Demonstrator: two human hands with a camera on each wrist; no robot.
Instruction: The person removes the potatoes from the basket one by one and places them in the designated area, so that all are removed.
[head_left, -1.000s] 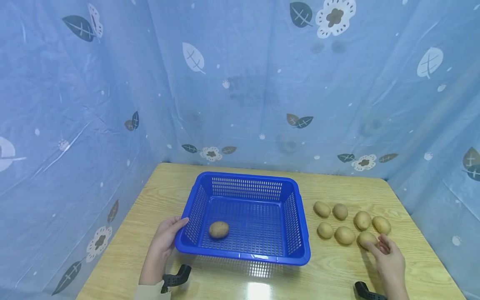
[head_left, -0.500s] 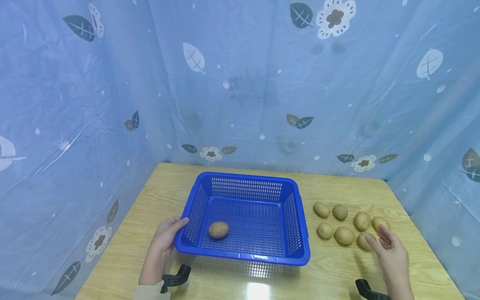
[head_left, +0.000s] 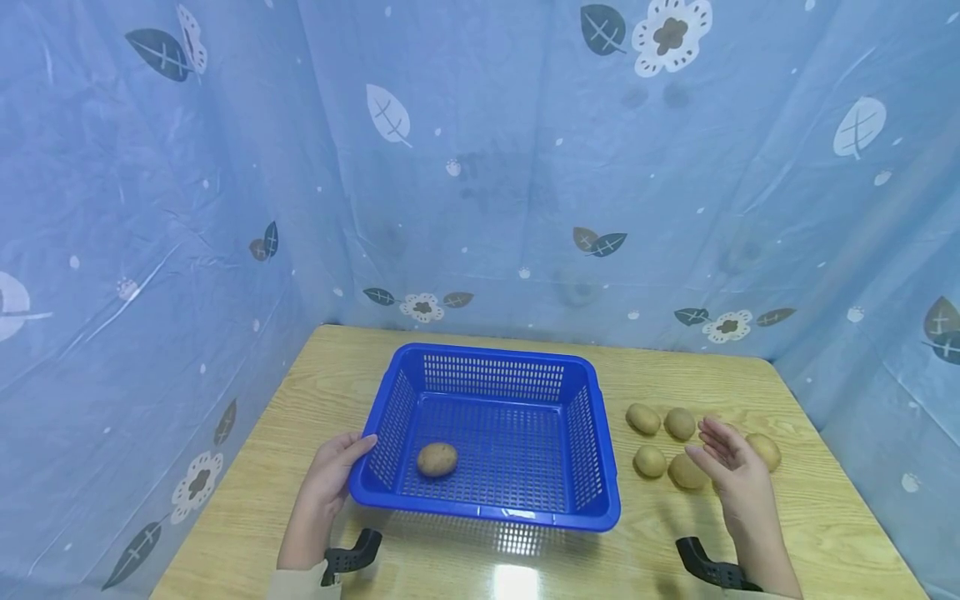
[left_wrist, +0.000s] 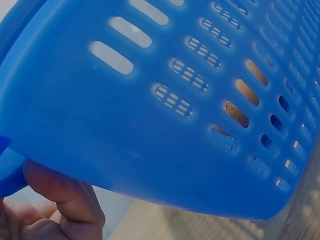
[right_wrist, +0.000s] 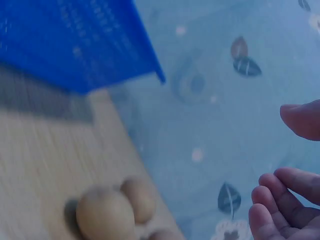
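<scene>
My left hand [head_left: 330,471] grips the left rim of a blue plastic basket [head_left: 487,518], thumb over the edge and fingers curled beneath it. Inside the basket, toward the left, lies one potato [head_left: 437,460]; its skin shows through the slots in the left wrist view. My right hand [head_left: 738,479] hovers over the group of potatoes on the right with nothing in its grasp, thumb and fingers apart. It hides some of them. A round potato [head_left: 650,461] and a larger potato [head_left: 687,472] lie just left of that hand, and another potato [head_left: 763,451] shows past its right side.
Two more potatoes, one oval [head_left: 643,418] and one rounder [head_left: 680,423], lie in the back row right of the basket. Everything stands on a wooden table [head_left: 555,567]. A blue patterned curtain [head_left: 480,208] rises behind and along both sides.
My right hand has drawn back from the potato at the front right, then moved left over the group, its fingers spread wider. The left hand and basket have stayed in place.
</scene>
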